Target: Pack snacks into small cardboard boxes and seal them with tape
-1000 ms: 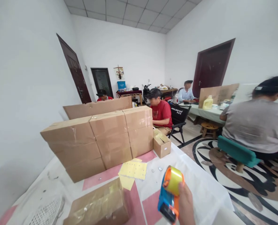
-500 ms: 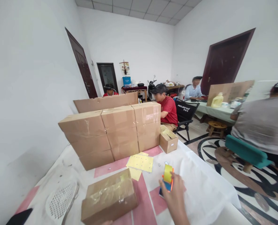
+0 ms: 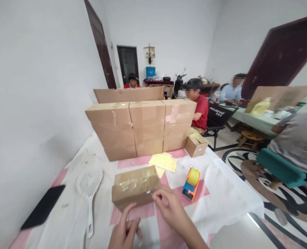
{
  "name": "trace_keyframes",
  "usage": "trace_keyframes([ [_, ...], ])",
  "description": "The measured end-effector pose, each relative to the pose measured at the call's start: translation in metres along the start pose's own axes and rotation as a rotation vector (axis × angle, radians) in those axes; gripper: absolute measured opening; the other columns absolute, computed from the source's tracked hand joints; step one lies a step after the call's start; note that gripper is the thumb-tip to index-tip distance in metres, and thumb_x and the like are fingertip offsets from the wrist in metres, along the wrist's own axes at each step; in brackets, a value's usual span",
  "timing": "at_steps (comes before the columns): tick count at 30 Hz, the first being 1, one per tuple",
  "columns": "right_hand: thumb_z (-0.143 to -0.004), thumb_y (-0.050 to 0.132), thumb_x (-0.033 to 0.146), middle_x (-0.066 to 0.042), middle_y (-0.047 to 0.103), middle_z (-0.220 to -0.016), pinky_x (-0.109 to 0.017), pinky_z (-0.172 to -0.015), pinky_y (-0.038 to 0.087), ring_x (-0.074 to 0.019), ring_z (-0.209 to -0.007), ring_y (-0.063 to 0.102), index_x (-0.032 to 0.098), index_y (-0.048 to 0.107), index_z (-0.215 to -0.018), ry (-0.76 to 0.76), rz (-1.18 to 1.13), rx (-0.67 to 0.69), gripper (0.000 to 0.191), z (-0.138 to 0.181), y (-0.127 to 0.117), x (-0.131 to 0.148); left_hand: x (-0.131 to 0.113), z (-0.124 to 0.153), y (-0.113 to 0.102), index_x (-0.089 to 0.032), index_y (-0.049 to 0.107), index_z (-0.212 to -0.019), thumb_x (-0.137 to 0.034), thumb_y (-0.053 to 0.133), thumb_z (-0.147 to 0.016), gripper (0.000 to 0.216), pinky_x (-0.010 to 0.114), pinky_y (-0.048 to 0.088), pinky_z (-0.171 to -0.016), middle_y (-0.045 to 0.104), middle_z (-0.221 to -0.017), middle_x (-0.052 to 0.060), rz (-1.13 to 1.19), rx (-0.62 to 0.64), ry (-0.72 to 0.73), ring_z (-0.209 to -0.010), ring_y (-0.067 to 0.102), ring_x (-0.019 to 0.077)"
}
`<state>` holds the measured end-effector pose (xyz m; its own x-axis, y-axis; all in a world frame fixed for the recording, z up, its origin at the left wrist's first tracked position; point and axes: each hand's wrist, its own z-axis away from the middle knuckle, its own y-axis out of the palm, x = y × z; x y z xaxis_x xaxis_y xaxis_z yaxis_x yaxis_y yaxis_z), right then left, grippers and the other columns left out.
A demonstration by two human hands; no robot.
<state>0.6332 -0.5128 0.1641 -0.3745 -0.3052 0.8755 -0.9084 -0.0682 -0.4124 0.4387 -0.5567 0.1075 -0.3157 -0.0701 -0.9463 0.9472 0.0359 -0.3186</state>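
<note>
A small taped cardboard box (image 3: 134,186) lies on the table (image 3: 226,197) in front of me. My right hand (image 3: 169,209) reaches to its near right corner, fingertips touching the box edge. My left hand (image 3: 124,231) hovers just below the box's near side, one finger pointing up at it, holding nothing. A blue and orange tape dispenser (image 3: 191,184) with a yellow roll rests on the table to the right of the box, free of both hands.
A wall of stacked cardboard boxes (image 3: 143,128) stands at the table's far side, a small open box (image 3: 196,145) beside it. Yellow sheets (image 3: 164,162), a white plastic scoop (image 3: 90,190) and a black phone (image 3: 43,206) lie on the table. Several people sit at other tables behind and right.
My right hand set the tape dispenser down on the table and moved left to the small box. My left hand came into view. The camera tilted down and closer.
</note>
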Motion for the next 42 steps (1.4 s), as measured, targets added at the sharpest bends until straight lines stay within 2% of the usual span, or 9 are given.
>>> trace_keyframes([
  [4, -0.085, 0.073, 0.029, -0.002, 0.066, -0.089, -0.03, -0.078, 0.046, -0.0189, -0.083, 0.061, 0.021, 0.072, -0.103, 0.059, 0.025, 0.159, 0.02, -0.009, 0.004, 0.01, -0.002, -0.002, -0.014, -0.02, 0.045, -0.136, -0.061, 0.047, -0.096, 0.057, 0.023, 0.042, -0.049, 0.071, -0.067, -0.001, 0.034, 0.082, 0.037, -0.054, 0.061, 0.0159],
  [8, -0.087, 0.069, 0.025, 0.0, 0.064, -0.079, -0.027, -0.073, 0.044, -0.0168, -0.078, 0.059, 0.021, 0.075, -0.086, 0.045, 0.001, 0.295, 0.006, -0.009, 0.023, 0.013, 0.0, -0.004, -0.016, -0.019, 0.045, -0.137, -0.057, 0.043, -0.099, 0.054, 0.025, 0.043, -0.049, 0.077, -0.084, 0.004, 0.041, 0.162, 0.063, -0.045, 0.054, 0.0118],
  [13, -0.095, 0.06, 0.027, 0.0, 0.063, -0.075, -0.028, -0.071, 0.043, -0.0164, -0.075, 0.059, 0.021, 0.07, -0.077, -0.025, -0.001, 0.206, 0.021, -0.015, 0.022, 0.013, -0.001, -0.009, -0.016, -0.015, 0.039, -0.148, -0.053, 0.041, -0.101, 0.061, 0.027, 0.047, -0.056, 0.076, -0.074, 0.001, -0.021, 0.162, 0.078, -0.052, 0.061, 0.0155],
  [16, -0.098, 0.057, 0.032, -0.001, 0.061, -0.077, -0.03, -0.073, 0.043, -0.0176, -0.076, 0.058, 0.021, 0.067, -0.08, -0.039, 0.001, 0.046, 0.023, -0.025, 0.0, 0.013, -0.002, -0.022, -0.025, -0.014, 0.044, -0.147, -0.051, 0.043, -0.101, 0.059, 0.028, 0.048, -0.058, 0.067, -0.057, -0.004, -0.204, -0.006, 0.114, -0.051, 0.063, 0.0179],
  [19, -0.098, 0.057, 0.035, -0.002, 0.06, -0.08, -0.034, -0.081, 0.044, -0.0199, -0.084, 0.057, 0.022, 0.064, -0.077, -0.06, 0.07, 0.015, 0.026, -0.038, -0.022, 0.016, 0.0, -0.044, -0.035, -0.019, 0.062, -0.131, -0.043, 0.047, -0.101, 0.041, 0.034, 0.052, -0.08, 0.08, -0.095, 0.008, -0.493, -0.212, 0.427, -0.089, 0.074, 0.023],
  [22, -0.098, 0.058, 0.035, -0.003, 0.06, -0.084, -0.034, -0.084, 0.044, -0.0202, -0.087, 0.057, 0.022, 0.064, -0.076, -0.078, 0.063, 0.102, 0.027, -0.056, -0.029, 0.018, 0.005, -0.065, -0.039, -0.021, 0.06, -0.137, -0.033, 0.05, -0.101, 0.039, 0.044, 0.039, -0.109, 0.069, -0.135, 0.012, -0.754, -0.188, 0.639, -0.13, 0.06, 0.0277],
  [26, -0.096, 0.06, 0.03, -0.002, 0.062, -0.085, -0.034, -0.085, 0.044, -0.0193, -0.089, 0.058, 0.021, 0.065, -0.076, -0.112, 0.041, 0.186, 0.022, -0.086, -0.01, 0.007, 0.014, -0.075, -0.036, -0.021, 0.053, -0.143, -0.028, 0.049, -0.102, 0.042, 0.047, 0.03, -0.115, 0.068, -0.137, 0.01, -0.874, -0.146, 0.659, -0.132, 0.058, 0.0264],
  [31, -0.093, 0.066, 0.021, -0.001, 0.064, -0.088, -0.041, -0.097, 0.034, -0.0211, -0.098, 0.054, 0.02, 0.068, -0.077, -0.077, 0.32, 0.275, 0.016, -0.118, 0.028, -0.019, 0.017, -0.07, -0.033, -0.021, 0.047, -0.149, -0.025, 0.049, -0.102, 0.047, 0.046, 0.026, -0.114, 0.066, -0.14, 0.009, -0.882, -0.152, 0.657, -0.133, 0.057, 0.0247],
  [42, -0.088, 0.066, 0.021, -0.003, 0.057, -0.095, -0.039, -0.089, 0.032, -0.0225, -0.1, 0.046, 0.018, 0.06, -0.073, -0.056, 0.578, 0.231, 0.016, -0.12, 0.053, -0.044, 0.02, -0.072, -0.023, -0.031, 0.07, -0.126, -0.017, 0.053, -0.098, 0.036, 0.048, 0.023, -0.116, 0.068, -0.137, 0.005, -0.787, -0.236, 0.69, -0.129, 0.059, 0.0275],
])
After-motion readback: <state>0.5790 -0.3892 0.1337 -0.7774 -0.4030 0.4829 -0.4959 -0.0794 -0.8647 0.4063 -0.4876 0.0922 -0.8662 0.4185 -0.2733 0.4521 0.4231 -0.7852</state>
